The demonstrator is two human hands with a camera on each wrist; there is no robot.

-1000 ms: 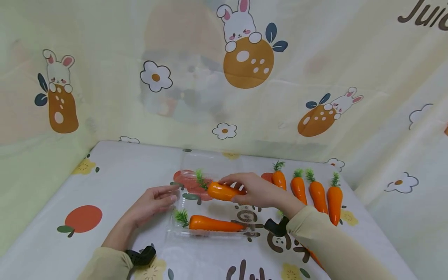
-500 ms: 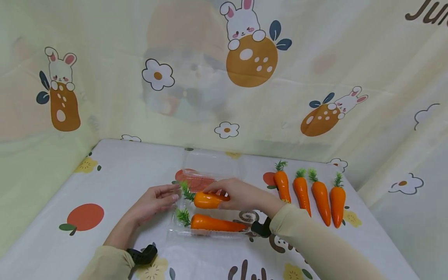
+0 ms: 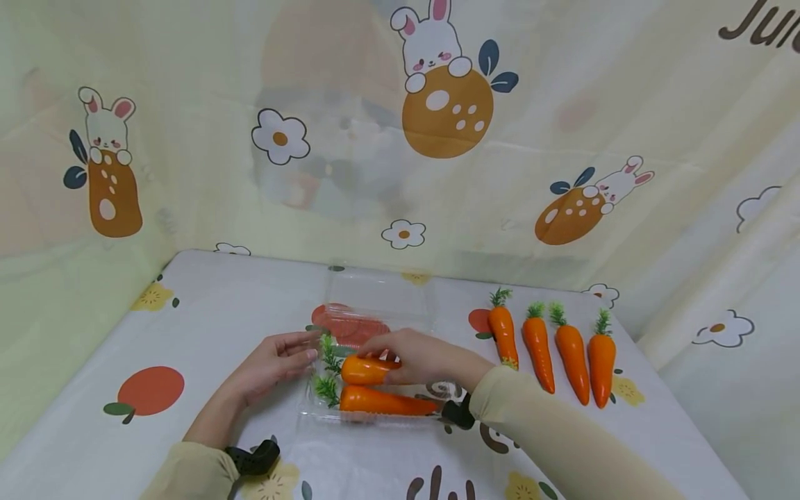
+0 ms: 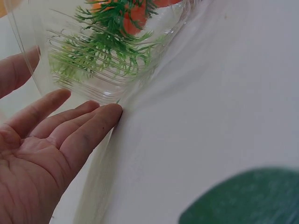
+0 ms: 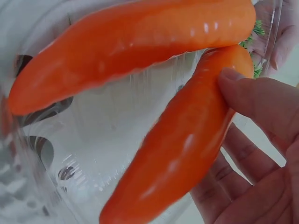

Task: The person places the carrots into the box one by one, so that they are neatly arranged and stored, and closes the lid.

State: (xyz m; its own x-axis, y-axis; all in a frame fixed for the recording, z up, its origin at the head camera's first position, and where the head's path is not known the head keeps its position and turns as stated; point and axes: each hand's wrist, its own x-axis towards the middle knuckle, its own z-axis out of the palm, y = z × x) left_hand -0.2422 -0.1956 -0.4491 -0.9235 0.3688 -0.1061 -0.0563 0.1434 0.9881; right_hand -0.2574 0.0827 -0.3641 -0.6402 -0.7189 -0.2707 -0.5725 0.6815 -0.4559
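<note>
My right hand (image 3: pixel 420 355) grips an orange toy carrot (image 3: pixel 362 371) by its thick end, inside a clear plastic clamshell box (image 3: pixel 304 411). The thumb (image 5: pixel 257 95) lies across its top, with the fingers underneath. A second carrot (image 3: pixel 382 401) lies along the box's near side; the thick ends meet or nearly meet in the right wrist view. Both leafy tops point left. My left hand (image 3: pixel 265 369) stays at the box's left wall, its fingers (image 4: pixel 88 135) fairly straight and touching the ridged plastic. The far part of the held carrot is hidden in the head view.
The box's clear lid (image 3: pixel 378 290) lies folded back behind it. Several more carrots (image 3: pixel 570 354) lie side by side at the table's right, leafy tops away from me. A printed curtain (image 3: pixel 350 201) hangs behind the table (image 3: pixel 212 305).
My right hand has carried its carrot left and towards me, down beside the other carrot in the box. The left hand has stayed at the box's left edge.
</note>
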